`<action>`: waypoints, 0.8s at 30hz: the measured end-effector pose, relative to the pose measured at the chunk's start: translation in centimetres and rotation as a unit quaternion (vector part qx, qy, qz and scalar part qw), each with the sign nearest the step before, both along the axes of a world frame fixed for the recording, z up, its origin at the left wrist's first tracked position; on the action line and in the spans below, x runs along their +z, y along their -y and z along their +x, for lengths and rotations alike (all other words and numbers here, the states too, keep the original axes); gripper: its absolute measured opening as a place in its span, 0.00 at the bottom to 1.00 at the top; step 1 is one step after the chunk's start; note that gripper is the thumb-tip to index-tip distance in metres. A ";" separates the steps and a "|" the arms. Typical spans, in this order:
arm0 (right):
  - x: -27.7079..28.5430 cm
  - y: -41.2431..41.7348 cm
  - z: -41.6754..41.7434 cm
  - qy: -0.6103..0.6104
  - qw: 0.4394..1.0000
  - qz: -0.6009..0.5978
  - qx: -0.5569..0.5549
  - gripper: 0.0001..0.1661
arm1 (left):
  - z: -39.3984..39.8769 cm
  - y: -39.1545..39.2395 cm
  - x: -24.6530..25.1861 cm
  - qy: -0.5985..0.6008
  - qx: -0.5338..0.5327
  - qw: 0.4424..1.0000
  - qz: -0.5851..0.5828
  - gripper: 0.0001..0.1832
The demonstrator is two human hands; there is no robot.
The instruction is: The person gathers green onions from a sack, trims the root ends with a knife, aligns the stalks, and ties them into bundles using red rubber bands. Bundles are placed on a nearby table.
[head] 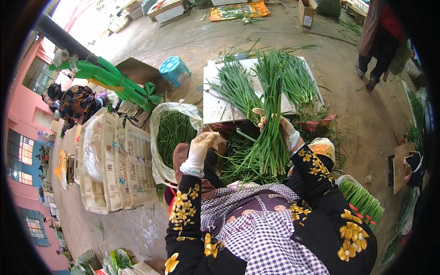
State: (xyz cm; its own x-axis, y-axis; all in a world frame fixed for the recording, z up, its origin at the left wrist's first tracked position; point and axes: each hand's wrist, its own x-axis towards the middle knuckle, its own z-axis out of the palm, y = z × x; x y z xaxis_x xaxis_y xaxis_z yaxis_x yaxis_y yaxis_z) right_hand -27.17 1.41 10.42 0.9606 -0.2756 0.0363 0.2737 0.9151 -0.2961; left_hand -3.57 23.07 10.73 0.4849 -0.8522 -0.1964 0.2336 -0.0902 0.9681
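My right hand, in a white glove, grips an upright bunch of long green leaves, likely garlic chives; its gloved fingertips show past the bunch's left side. My left hand, also gloved, is raised to the left of the bunch and apart from it. Its fingers are blurred, so I cannot make out whether something thin is between them. Beyond the bunch, a white board carries two piles of the same greens, a left pile and a right pile. Loose greens lie below my hands.
At my left stands a clear plastic bag of greens, with pale plastic crates beyond it. A blue stool and green wrapped rolls are farther off. Tied greens lie at right. One person stands right, another bends left.
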 end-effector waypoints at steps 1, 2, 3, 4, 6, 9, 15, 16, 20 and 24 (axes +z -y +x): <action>-0.1 0.3 -0.3 0.019 1.000 0.008 -0.005 0.41 | -0.7 -0.3 -0.5 0.001 -0.015 1.000 -0.005 0.10; -0.2 0.5 -0.5 0.036 0.999 0.011 -0.007 0.42 | -1.5 -0.5 -0.9 0.008 -0.018 1.000 0.011 0.10; -0.2 0.6 -0.7 0.036 0.999 0.009 -0.017 0.43 | -2.2 -0.5 -1.3 0.009 -0.017 0.999 0.039 0.10; -0.2 0.6 -1.0 0.038 0.999 0.009 -0.028 0.43 | -3.0 -0.5 -1.5 0.056 -0.052 0.996 0.047 0.10; -0.3 0.5 -1.2 0.033 0.998 -0.007 -0.055 0.45 | -4.5 -0.1 -1.9 0.060 -0.169 0.981 0.077 0.13; -0.8 0.4 -1.1 0.026 0.997 -0.019 -0.066 0.47 | -6.3 1.5 -2.5 0.006 -0.310 0.946 0.099 0.23; -2.1 -0.8 -0.6 0.034 0.998 -0.047 -0.036 0.49 | -9.0 4.5 -3.3 -0.224 -0.169 0.960 0.020 0.20; -2.2 -1.1 -0.6 0.016 0.999 -0.037 -0.035 0.50 | -9.1 5.0 -3.3 -0.214 -0.169 0.962 0.026 0.17; -2.5 -2.0 -0.5 0.044 0.999 -0.027 -0.015 0.49 | -9.5 6.2 -3.5 -0.198 -0.143 0.969 0.033 0.06; -2.5 -2.3 -0.5 -0.010 1.000 -0.016 -0.004 0.44 | -9.5 7.0 -4.0 -0.139 -0.118 0.979 0.089 0.10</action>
State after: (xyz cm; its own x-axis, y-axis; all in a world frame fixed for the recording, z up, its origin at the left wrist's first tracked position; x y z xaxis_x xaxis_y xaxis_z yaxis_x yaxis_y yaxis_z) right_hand -27.67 3.72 7.87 0.9592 -0.2817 0.0251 0.2739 0.9034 -0.3299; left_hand -13.02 16.07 6.71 0.1853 -0.8741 -0.4490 0.4375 -0.3357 0.8342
